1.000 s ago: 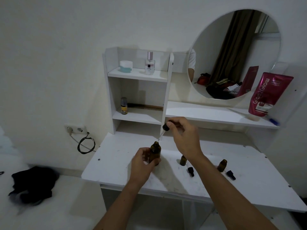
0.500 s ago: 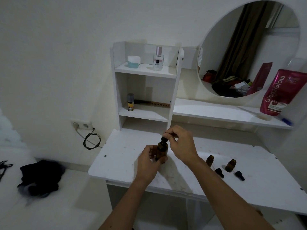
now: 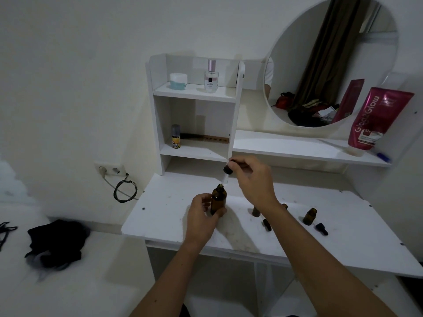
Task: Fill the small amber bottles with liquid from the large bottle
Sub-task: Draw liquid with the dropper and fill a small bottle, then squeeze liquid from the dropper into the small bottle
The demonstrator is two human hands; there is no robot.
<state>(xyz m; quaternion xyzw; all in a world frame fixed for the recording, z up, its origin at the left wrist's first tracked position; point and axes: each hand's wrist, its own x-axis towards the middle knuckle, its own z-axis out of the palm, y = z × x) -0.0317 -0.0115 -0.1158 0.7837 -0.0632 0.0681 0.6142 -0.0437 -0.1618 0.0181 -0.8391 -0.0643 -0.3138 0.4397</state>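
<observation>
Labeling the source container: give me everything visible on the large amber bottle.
The large amber bottle is dark brown, seemingly glass, cylindrical with rounded shoulders and a narrow neck. It stands upright on the white table, uncapped. The left hand grips its lower body. The right hand holds the black dropper cap above and to its right, the pipette tip reaching toward the mouth. The liquid level cannot be made out.

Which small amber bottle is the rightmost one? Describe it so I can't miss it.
On the white desk, look right of the right forearm, below the pink tube. The small amber bottle stands upright and uncapped. Unlike the other small bottle, half hidden by the arm, it stands clear, a black dropper cap beside it.
</observation>
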